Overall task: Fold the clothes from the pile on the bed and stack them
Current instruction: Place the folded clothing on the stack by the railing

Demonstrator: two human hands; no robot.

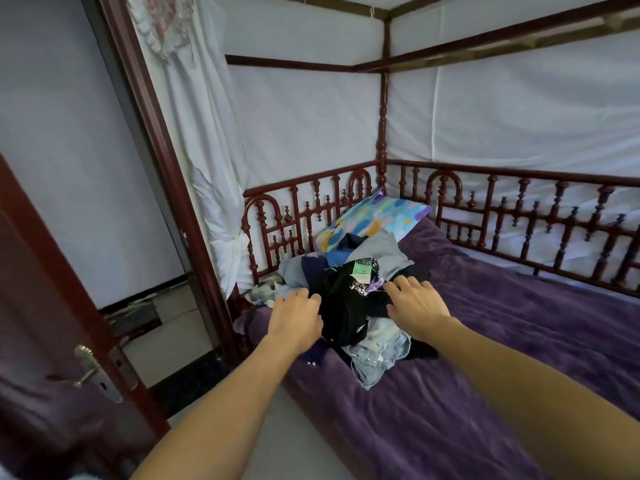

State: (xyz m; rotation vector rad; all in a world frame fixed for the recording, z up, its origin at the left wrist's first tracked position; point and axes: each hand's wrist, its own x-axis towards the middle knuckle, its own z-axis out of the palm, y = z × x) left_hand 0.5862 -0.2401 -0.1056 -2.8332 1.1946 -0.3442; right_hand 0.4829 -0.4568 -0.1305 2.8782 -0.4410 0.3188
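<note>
A bedroom with a big wooden bed in the corner.
The bed (485, 368) has a dark red wooden frame with a tall post (382, 126) and a low rail (519, 216) of little turned sticks on two sides. A purple blanket (433, 427) covers it, and a pillow (377, 216) with blue and yellow spots leans on the rail. White cloth (214, 168) hangs around the frame. On the left are a pale wall (69, 133), a light floor (180, 334) and a dark red door (45, 323) with a silver handle (86, 367).

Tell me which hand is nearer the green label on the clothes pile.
Right. The right hand lies on the pile just below and right of the green label; the left hand sits farther off, at the pile's lower left edge.
</note>
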